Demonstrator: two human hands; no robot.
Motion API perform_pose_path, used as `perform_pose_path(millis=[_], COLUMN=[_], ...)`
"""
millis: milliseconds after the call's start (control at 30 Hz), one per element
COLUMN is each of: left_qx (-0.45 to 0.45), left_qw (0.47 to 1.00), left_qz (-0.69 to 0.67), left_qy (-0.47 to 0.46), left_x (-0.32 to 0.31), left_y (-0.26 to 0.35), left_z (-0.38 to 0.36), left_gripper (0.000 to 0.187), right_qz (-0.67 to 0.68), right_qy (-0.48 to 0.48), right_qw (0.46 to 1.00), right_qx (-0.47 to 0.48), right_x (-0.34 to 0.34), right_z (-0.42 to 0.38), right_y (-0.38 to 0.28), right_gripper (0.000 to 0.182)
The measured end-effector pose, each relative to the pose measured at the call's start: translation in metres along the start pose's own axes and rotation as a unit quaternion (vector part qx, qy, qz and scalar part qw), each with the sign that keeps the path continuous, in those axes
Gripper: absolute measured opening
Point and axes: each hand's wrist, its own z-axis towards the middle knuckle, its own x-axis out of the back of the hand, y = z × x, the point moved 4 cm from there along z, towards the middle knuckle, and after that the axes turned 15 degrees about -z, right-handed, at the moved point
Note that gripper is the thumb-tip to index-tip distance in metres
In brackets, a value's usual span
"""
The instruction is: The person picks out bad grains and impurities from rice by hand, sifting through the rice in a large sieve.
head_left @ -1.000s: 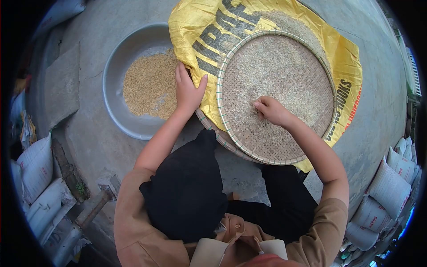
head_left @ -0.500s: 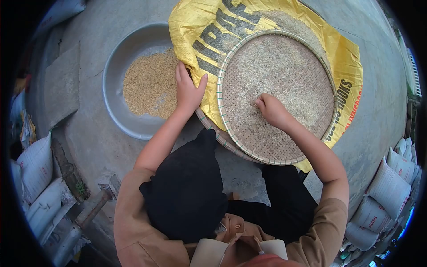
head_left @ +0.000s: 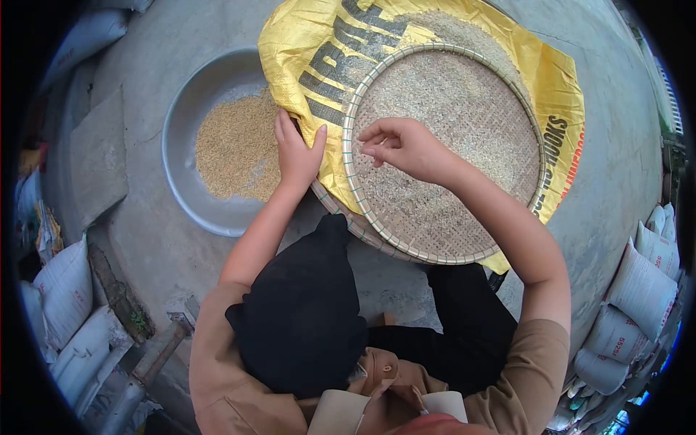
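While left hand (head_left: 296, 151) rests flat, fingers spread, on yellow sack (head_left: 312, 43) beside grain basin (head_left: 181, 138), right hand (head_left: 406, 145) hovers over woven sieve (head_left: 464, 101), thumb and forefinger pinched; whether they hold a grain, cannot tell.

This looks like an outdoor yard of a farm or grain store, where grain is cleaned by hand. The ground is a bare grey concrete floor (head_left: 145, 239). On it lie a round woven bamboo sieve tray (head_left: 406, 250) spread with pale grain, a yellow woven plastic sack (head_left: 304, 43) and a wide grey metal basin (head_left: 181, 196) of golden unhusked grain. Filled white woven sacks (head_left: 641, 290) are stacked along both edges.
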Motion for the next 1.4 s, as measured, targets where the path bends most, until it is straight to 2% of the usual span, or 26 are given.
perform_pose_path(millis=[67,133,267,333,533,733,967,1133,1400], left_qx=[0.005,0.014,0.007,0.011,0.013,0.015,0.016,0.024,0.004], left_qw=[1.0,1.0,1.0,1.0,1.0,1.0,1.0,1.0,1.0], left_qz=[-0.016,0.009,0.006,0.015,0.015,0.008,0.006,0.008,0.017], left_qy=[-0.005,0.003,0.009,0.002,0.005,0.001,0.002,-0.001,0.008], left_x=[-0.001,-0.001,0.0,0.0,0.0,0.0,0.0,0.001,0.0], left_y=[-0.001,-0.004,-0.001,-0.002,0.0,-0.002,-0.005,-0.001,-0.003], left_z=[0.0,-0.001,-0.001,-0.001,-0.001,-0.001,-0.001,-0.001,-0.002], left_gripper=[0.083,0.083,0.083,0.083,0.083,0.083,0.083,0.083,0.083], right_qz=[-0.157,-0.255,-0.253,-0.251,-0.309,-0.341,-0.359,-0.368,-0.362], right_qy=[0.011,0.022,0.048,0.083,0.098,0.112,0.111,0.096,0.076], right_qw=[0.987,0.967,0.965,0.964,0.946,0.933,0.926,0.922,0.927], right_qx=[-0.02,-0.014,-0.04,-0.039,-0.005,-0.036,-0.036,-0.075,-0.06], right_x=[0.002,0.004,0.008,0.011,0.004,-0.003,-0.004,-0.005,-0.002], right_z=[-0.017,-0.035,-0.058,-0.06,-0.043,-0.041,-0.039,-0.037,-0.033], right_y=[0.043,0.074,0.104,0.104,0.095,0.094,0.09,0.084,0.089], right_gripper=[0.018,0.017,0.015,0.014,0.018,0.015,0.014,0.014,0.012])
